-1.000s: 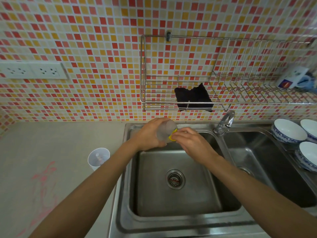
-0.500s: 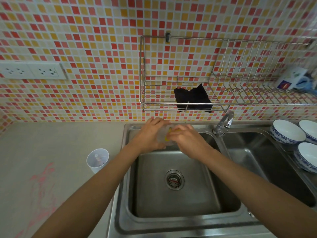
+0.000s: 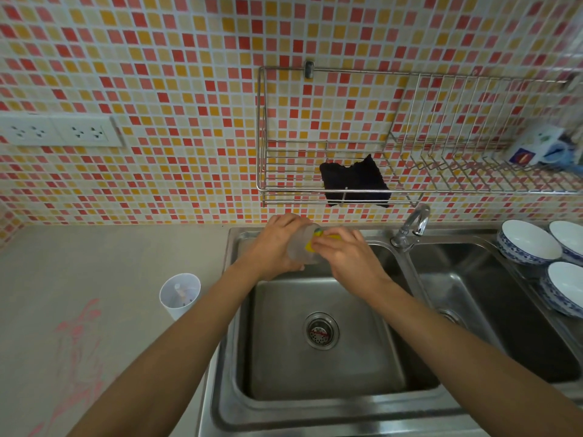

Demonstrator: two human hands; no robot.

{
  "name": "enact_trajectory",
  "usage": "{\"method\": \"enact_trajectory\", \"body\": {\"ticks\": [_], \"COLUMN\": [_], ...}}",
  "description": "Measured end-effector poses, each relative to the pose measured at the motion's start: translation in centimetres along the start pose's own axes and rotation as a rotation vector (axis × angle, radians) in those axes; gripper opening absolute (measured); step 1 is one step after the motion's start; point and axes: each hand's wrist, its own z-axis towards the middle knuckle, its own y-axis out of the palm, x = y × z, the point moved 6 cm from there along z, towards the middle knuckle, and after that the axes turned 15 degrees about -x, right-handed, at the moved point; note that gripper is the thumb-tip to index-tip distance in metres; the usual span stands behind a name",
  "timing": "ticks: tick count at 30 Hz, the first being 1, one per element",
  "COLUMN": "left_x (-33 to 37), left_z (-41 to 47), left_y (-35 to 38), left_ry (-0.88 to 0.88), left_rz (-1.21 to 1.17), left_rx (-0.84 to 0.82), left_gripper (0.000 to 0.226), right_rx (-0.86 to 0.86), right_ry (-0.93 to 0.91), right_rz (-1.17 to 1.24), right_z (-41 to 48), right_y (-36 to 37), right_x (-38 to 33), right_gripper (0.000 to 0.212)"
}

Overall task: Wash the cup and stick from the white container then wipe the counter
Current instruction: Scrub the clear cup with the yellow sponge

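Currently mid-scrub on the cup point(image 3: 299, 249): translucent, held on its side over the back edge of the left sink basin point(image 3: 315, 376), mouth facing right. Left hand point(image 3: 276, 244) is wrapped round the cup body, fingers curled on it. Right hand point(image 3: 350, 258) pinches a yellow sponge point(image 3: 310, 246) against the cup's rim; how far the sponge goes inside can't be told.

Risks, as judged:
- Cup looks like thin plastic, probably wet or soapy, gripped by one hand from the side. A hard sponge push could pop it out into the basin.
- No water seen at the faucet point(image 3: 413, 225), so the rinse isn't done yet. Skipping it would leave soap in the cup.
- White container point(image 3: 172, 307) stands on the counter point(image 3: 94, 257) just beside the sink's left edge, near the left forearm. An arm swing could tip it.
- Pink stain point(image 3: 82, 348) sits toward the counter's front-left and the wipe hasn't started. It looks smeared and may need several passes.

Containers:
- White container: at least one stick point(image 3: 178, 290) inside; count unclear.
- Left basin: only the drain strainer point(image 3: 321, 331) shows.
- Wire rack point(image 3: 284, 190) on the wall: black cloth point(image 3: 353, 181) in its left part.
- Bowls point(image 3: 527, 244) at the sink's right edge: insides show plain white.
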Motion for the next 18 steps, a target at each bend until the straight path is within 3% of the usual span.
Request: {"method": "enact_trajectory", "body": {"ticks": [4,6,12,18], "left_x": [-0.2,-0.3,-0.9,0.1], "left_z": [-0.2,-0.5,-0.9,-1.0], "left_y": [0.5,1.0,1.3,1.0], "left_ry": [0.000,-0.014,-0.028,-0.057], "left_rz": [0.026,0.000,-0.107,-0.186], "left_rx": [-0.073,-0.099,-0.096,-0.092], "left_gripper": [0.089,0.090,0.094,0.094], "right_rx": [-0.179,-0.233,-0.133,-0.057], "right_ry": [0.100,0.037,-0.164,-0.104], "right_rz": [0.432,0.391,0.120,0.122], "right_z": [-0.3,-0.2,-0.8,-1.4], "right_y": [1.9,1.8,1.1,1.1], "right_x": [0.2,0.4,0.7,0.7], "right_gripper": [0.030,0.029,0.037,0.038]}}
